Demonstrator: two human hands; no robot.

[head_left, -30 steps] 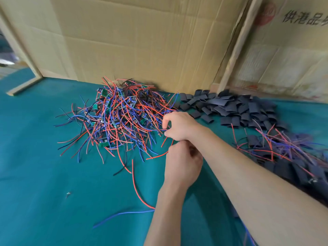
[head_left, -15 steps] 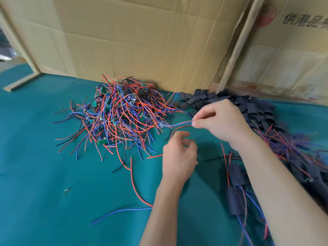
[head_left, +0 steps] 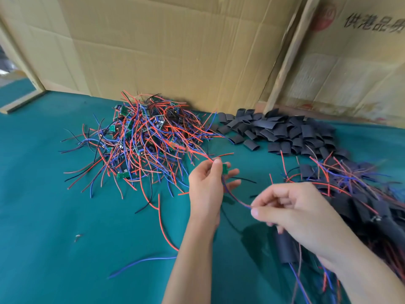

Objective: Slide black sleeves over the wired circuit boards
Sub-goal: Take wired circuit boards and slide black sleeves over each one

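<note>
The left hand (head_left: 207, 183) pinches the circuit board (head_left: 225, 167); the right hand (head_left: 291, 211) pinches its wires (head_left: 235, 198). Keep both wires together, taut, before fetching from the sleeves (head_left: 280, 130) at two o'clock.

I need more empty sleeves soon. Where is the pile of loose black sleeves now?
In the head view, the pile of loose black sleeves lies at the back right of the green table, against the cardboard wall, right of the wire heap.

Matt teal cloth (head_left: 65, 216) covers the table; corrugated cardboard sheets (head_left: 175, 51) stand far behind; the black sleeves (head_left: 282, 130) look matt, smooth plastic.
</note>
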